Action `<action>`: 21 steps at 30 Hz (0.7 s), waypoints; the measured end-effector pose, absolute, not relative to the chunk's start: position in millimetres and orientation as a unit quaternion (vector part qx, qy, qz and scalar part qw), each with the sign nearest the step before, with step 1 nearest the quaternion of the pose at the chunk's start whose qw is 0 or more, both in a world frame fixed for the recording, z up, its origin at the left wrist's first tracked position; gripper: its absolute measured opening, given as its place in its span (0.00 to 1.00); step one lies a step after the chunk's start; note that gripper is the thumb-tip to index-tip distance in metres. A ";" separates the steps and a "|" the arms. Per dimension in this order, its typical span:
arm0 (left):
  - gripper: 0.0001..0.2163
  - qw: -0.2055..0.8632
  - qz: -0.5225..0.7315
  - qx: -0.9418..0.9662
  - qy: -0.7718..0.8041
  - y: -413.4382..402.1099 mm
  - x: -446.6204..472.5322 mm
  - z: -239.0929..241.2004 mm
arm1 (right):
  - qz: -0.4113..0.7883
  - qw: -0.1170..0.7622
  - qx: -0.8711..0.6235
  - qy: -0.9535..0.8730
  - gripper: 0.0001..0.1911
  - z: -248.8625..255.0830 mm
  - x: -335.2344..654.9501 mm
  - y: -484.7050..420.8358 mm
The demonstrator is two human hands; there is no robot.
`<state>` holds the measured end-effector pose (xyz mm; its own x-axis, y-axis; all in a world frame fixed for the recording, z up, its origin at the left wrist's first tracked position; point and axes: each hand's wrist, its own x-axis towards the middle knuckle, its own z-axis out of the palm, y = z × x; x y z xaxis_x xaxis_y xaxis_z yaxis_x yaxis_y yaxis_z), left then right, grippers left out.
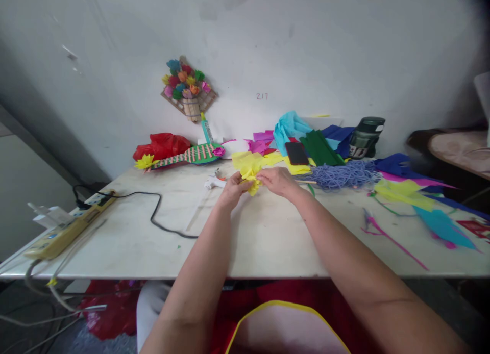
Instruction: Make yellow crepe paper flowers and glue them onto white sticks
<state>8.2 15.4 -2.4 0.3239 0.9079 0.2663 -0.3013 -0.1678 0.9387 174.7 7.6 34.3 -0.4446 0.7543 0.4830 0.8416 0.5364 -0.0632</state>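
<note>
Between my two hands is a gathered piece of yellow crepe paper (pixel 247 163), its ruffled end poking out below the fingers. My left hand (pixel 233 191) pinches it from the left side. From the right, my right hand (pixel 279 181) has its fingertips closed on the same paper. A thin wooden stick (pixel 307 181) shows just beyond my right hand; whether the hand grips it I cannot tell. Just left of my left hand lies a white glue gun (pixel 214 182), partly hidden by the fingers.
Behind stand a paper-covered guitar (pixel 199 154), a phone (pixel 296 153), green crepe paper (pixel 320 147) and a dark jar (pixel 366 137). Purple shredded strands (pixel 340 175) lie right, with a pink stem (pixel 398 242). A power strip (pixel 65 226) and black cord (pixel 155 216) occupy the left.
</note>
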 end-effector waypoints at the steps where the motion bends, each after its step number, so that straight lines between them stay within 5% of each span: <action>1: 0.18 0.587 0.514 0.564 0.270 14.9 8.3 -2.0 | -0.094 0.234 -0.472 -0.845 0.16 33.8 174.5 7.6; 21: 0.20 0.589 0.518 0.555 0.277 14.1 7.8 -1.0 | -0.110 0.261 -0.456 -0.844 0.16 32.5 173.0 2.7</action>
